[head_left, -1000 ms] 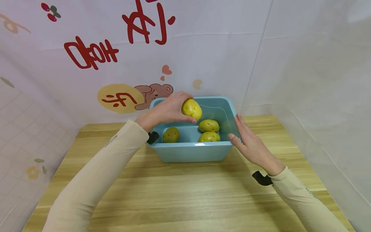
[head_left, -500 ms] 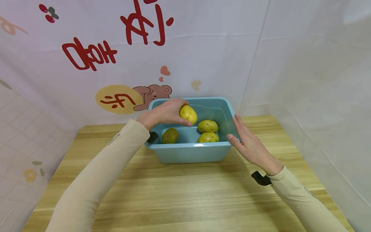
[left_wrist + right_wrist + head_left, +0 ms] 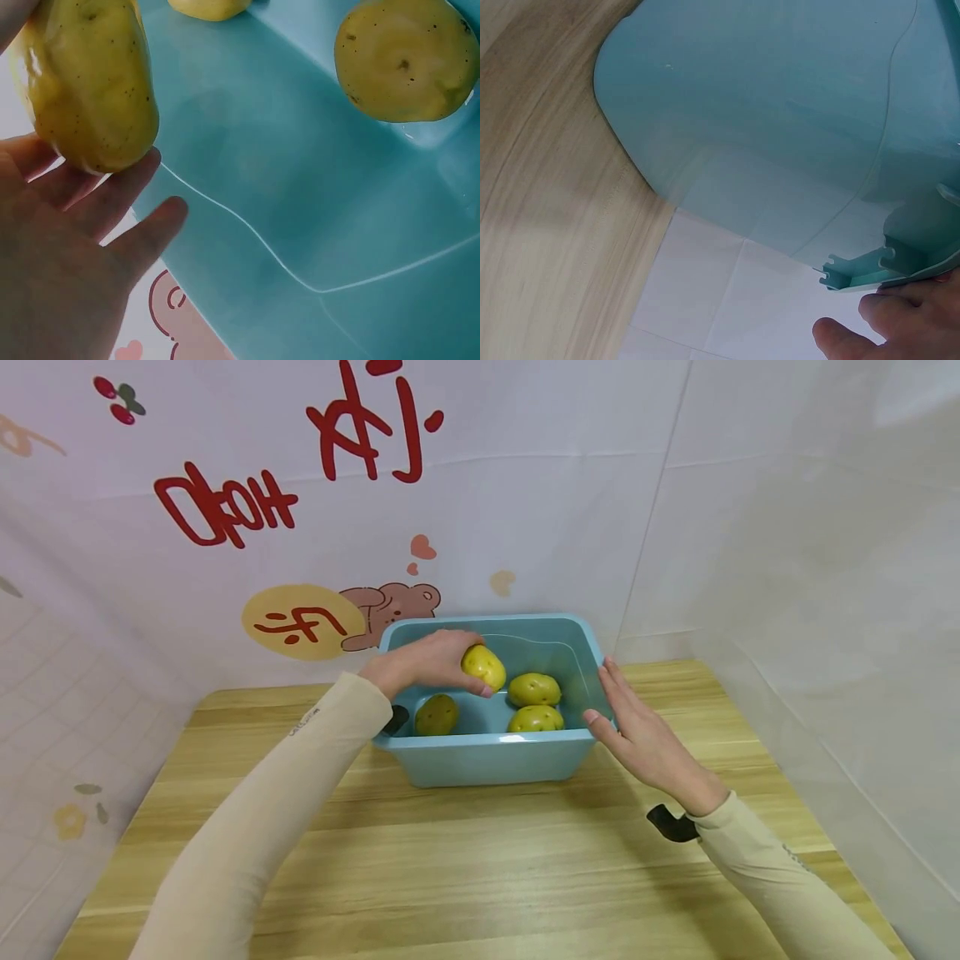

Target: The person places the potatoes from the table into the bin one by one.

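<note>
My left hand grips a yellow potato between thumb and fingers, held inside the blue plastic bin above its floor. In the left wrist view the held potato looks smooth and speckled. Lower in the bin lie two potatoes at the right, one behind and one in front. Another potato lies at the left, near my left wrist. My right hand rests with extended fingers on the bin's right rim. In the right wrist view its fingers show at the rim's underside.
The bin stands on a wooden table, close to the printed white wall covering behind it. More white sheeting rises along the right side. Bare tabletop stretches in front of the bin.
My left hand has lowered the potato deeper into the bin and slightly leftward. The right hand keeps its place on the rim. The head view has shifted slightly.
</note>
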A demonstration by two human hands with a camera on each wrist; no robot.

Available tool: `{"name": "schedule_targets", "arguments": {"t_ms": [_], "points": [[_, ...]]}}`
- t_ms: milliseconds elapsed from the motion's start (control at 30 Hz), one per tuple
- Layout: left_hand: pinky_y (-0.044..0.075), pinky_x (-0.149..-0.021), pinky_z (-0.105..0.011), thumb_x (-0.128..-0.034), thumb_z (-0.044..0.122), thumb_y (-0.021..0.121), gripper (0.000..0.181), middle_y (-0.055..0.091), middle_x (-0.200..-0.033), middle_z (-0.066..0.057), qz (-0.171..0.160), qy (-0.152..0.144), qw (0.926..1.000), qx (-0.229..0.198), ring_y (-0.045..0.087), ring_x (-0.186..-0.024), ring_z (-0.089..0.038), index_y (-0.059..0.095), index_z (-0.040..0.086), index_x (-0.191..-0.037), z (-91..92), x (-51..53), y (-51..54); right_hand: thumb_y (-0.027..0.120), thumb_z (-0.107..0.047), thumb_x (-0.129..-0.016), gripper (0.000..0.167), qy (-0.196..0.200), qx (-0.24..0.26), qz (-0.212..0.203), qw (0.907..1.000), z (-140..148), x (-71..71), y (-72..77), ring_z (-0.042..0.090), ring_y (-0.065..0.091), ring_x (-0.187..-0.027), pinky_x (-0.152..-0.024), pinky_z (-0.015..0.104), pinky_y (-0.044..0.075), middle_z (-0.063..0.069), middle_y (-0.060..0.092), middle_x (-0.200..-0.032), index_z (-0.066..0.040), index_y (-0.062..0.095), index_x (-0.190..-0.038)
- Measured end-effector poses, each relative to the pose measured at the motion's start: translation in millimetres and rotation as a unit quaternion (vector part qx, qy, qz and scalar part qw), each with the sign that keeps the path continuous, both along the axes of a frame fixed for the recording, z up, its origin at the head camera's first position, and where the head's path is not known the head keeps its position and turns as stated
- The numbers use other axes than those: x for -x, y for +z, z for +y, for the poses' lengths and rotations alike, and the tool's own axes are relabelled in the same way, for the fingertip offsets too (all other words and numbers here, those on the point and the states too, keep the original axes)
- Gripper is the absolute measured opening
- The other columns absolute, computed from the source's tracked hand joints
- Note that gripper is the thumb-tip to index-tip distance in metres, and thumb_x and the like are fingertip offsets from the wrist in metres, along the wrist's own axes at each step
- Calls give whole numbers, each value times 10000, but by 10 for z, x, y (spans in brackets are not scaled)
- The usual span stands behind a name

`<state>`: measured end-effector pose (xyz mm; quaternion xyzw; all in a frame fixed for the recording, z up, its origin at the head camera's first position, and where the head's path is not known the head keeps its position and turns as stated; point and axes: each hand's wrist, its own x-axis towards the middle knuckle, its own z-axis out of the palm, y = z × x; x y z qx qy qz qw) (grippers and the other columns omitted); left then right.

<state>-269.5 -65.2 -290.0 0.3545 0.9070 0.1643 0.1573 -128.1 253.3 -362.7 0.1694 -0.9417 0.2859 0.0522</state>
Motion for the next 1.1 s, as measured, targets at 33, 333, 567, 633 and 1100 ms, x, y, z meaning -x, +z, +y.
{"name": "schedule_targets", "arguments": {"t_ms": [33,333,567,633,1100], "points": [[489,-970,-388,-886,498,795,845,616,-1293,-92,-39,-19,10000,16,559,-1106,-254,470,13,-1498,-9,1,-5,433,-436,-1106,761,11,8,-13,10000,-1,-1,4,342,97,-1581,-1212,617,211,38,-19,-1735,-43,86,-1658],[313,-1210,-464,-981,544,653,835,400,-1628,-88,-60,-1,9998,-183,368,-1493,-268,348,95,-1615,-97,-57,129,431,-442,-1107,762,43,41,-80,10000,13,24,-12,331,84,-1584,-1214,616,206,35,-21,-1737,-54,80,-1661],[322,-1198,-487,-992,565,617,775,424,-1611,-54,367,162,9970,-663,373,-1482,-244,374,171,-1613,-198,-249,356,432,-430,-1109,755,44,99,-46,9999,42,50,-15,346,86,-1581,-1209,628,204,56,-11,-1737,-50,83,-1660],[319,-1198,-513,-986,563,627,769,420,-1611,-51,536,211,9952,-794,371,-1482,-252,388,180,-1609,-251,-315,408,435,-428,-1108,755,26,116,-21,9999,57,60,-18,352,86,-1580,-1205,637,206,60,-8,-1737,-46,87,-1659],[348,-1155,-617,-977,401,715,701,434,-1602,-60,1289,954,9654,-2056,381,-1475,-298,444,155,-1575,-824,-713,320,455,-369,-1104,700,-103,596,118,9981,209,13,81,330,45,-1589,-1225,638,131,30,13,-1738,-112,132,-1670]]}}
